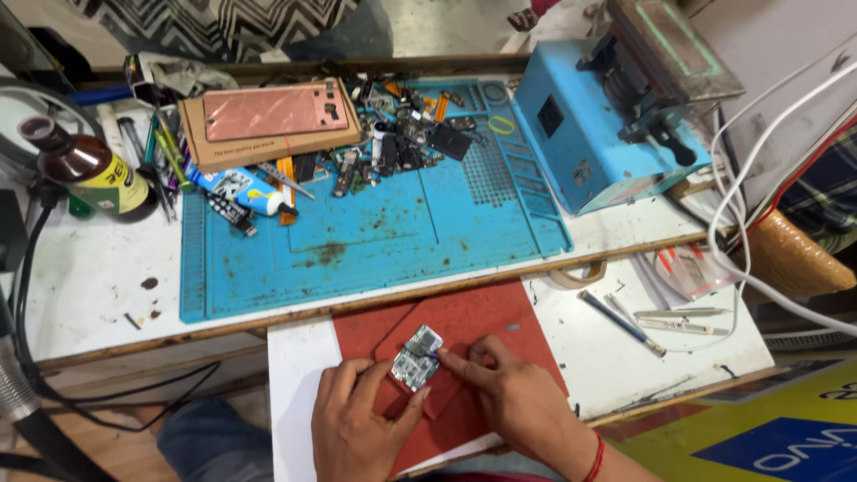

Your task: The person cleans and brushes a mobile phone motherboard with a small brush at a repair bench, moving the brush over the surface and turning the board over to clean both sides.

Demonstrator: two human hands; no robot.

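Observation:
A small silvery circuit board (pixel 416 358) lies on a dark red mat (pixel 482 314) on a pull-out white shelf in front of me. My left hand (pixel 357 419) holds the board's lower left edge with thumb and fingers. My right hand (pixel 509 388) pinches a thin tool whose tip touches the board's right side. A red thread circles my right wrist.
A blue work mat (pixel 375 232) on the bench carries a heap of phone parts (pixel 393 134), a cardboard box with a copper phone back (pixel 268 114), a glue tube and a brown bottle (pixel 85 170). A blue machine (pixel 598 116) stands right. Tweezers (pixel 683 314) and white cables lie right.

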